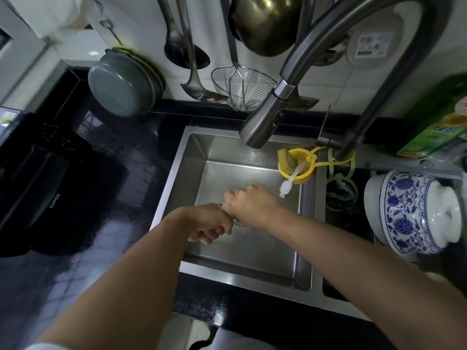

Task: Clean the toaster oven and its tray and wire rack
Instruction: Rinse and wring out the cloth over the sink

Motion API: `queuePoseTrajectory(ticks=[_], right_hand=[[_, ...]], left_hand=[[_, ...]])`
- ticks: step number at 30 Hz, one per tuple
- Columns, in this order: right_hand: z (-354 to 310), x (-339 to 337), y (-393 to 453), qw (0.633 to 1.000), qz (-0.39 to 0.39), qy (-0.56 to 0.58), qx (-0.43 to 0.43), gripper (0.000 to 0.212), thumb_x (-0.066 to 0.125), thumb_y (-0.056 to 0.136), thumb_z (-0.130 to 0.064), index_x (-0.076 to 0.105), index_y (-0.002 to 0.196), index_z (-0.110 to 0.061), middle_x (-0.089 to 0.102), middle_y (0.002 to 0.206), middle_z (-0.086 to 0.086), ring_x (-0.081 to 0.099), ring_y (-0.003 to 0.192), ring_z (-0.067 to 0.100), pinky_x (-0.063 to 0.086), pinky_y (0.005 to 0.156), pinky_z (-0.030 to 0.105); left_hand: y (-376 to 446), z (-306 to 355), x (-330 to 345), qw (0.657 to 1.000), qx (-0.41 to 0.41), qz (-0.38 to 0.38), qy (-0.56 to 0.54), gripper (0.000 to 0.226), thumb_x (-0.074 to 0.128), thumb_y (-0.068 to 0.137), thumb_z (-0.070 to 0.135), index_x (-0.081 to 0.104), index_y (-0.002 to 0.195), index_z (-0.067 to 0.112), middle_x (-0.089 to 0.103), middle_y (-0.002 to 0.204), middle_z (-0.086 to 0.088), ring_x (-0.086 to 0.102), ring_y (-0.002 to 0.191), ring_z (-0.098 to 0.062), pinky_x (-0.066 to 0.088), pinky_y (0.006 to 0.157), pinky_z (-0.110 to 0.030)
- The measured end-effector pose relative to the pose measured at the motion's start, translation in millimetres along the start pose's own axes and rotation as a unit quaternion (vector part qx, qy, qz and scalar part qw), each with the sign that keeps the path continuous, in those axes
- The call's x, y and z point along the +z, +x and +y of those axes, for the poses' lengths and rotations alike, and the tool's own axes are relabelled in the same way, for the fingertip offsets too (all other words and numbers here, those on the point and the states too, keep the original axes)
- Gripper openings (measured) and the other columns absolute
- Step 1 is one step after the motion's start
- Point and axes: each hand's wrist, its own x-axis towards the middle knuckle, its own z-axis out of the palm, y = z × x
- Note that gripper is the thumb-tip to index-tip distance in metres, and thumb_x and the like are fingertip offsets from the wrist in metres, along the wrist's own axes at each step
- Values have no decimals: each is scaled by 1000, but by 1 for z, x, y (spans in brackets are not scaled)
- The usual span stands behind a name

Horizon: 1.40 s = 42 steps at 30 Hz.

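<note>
Both forearms reach fwd from the bottom edge and meet over the steel sink (pixel 174 173). Left hand (pixel 211 224) sits low w/ fingers curled under, right hand (pixel 249 204) crosses just above it, knuckles up, fingers curled. Between the two hands a small pale, wet-looking object (pixel 228 208) is gripped, both hands closed round it; it's mostly hidden so can't tell what it is, maybe a cloth or sponge.

Toaster oven (pixel 32 188), black w/ a glass door, stands on the dark counter (pixel 141 127) at far left, well apart from the hands. Tray & wire rack: can't make them out.

Grey pull-down faucet (pixel 267 117) arches over the sink's back edge, spout pointing down to the basin. Yellow holder (pixel 298 168) hangs at the sink's back right corner w/ a white brush (pixel 290 181) sticking out of it. Right of the sink: blue-and-white porcelain jar (pixel 409 210) w/ lid, lying tilted, green bottle (pixel 434 122) behind it.

On the wall: ladles (pixel 182 46), wire skimmer (pixel 242 87), a wok (pixel 265 24). Grey bowls (pixel 121 89) lean stacked against the wall at the counter's back
</note>
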Motion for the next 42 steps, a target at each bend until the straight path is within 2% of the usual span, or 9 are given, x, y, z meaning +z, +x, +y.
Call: queuePoseTrajectory(ticks=[6,12,18,21,28,32,35,38,42], right_hand=[[-4,9,-26,900,-61,366,228,66,79,77,-34,50,134,-19,50,130,4,52,120,22,45,96,33],[8,3,-75,378,32,865,328,40,68,91,-38,70,118,-8,70,116,14,66,111,30,57,91,38],[-42,26,-96,443,-70,762,466,37,60,99,-39,57,133,-27,53,146,4,53,130,21,45,105,40],[-53,7,-90,306,-46,899,309,48,65,93,-51,61,132,-25,64,134,7,65,118,26,56,89,49],[-21,-23,-111,283,194,863,370,48,74,82,-13,62,129,-17,73,118,10,71,106,28,60,74,39],[-30,-20,-125,345,189,797,459,36,71,90,-10,62,124,-16,72,117,12,72,103,30,60,82,53],[-39,-27,-140,418,211,751,465,26,71,92,-15,65,117,-20,72,115,13,71,103,30,56,90,58],[-54,-41,-150,434,148,800,386,40,65,94,-38,61,131,-25,72,120,6,70,109,25,56,92,53],[-69,-59,-152,514,126,776,342,27,68,95,-29,67,120,-37,72,114,-6,70,106,18,59,87,45]], left_hand=[[22,-33,10,912,40,261,314,36,72,88,27,66,121,14,70,111,-7,69,100,-28,52,80,-33],[27,-107,7,935,-52,331,121,50,75,77,31,55,120,15,63,89,2,61,76,-12,45,64,-27],[5,-91,27,935,28,351,40,46,79,78,32,43,107,25,67,97,-2,64,77,-14,50,62,-30],[-24,-61,54,941,133,280,137,60,77,72,47,42,117,31,65,102,8,66,88,-12,52,72,-27],[-40,-29,16,961,208,75,-167,62,59,95,17,45,156,19,68,133,-10,66,119,-24,53,99,-30],[8,-42,44,951,93,272,112,58,46,107,21,30,162,27,6,174,-11,3,159,-41,2,127,-61],[-10,-24,86,935,174,224,-213,31,59,105,24,62,135,21,60,146,-14,54,138,-35,45,111,-42],[-37,-33,129,928,276,85,-233,56,68,94,54,57,144,31,72,132,5,68,122,-16,57,91,-27],[-61,-55,133,892,327,214,-229,40,60,103,48,61,138,29,78,113,4,75,102,-13,57,77,-24]])
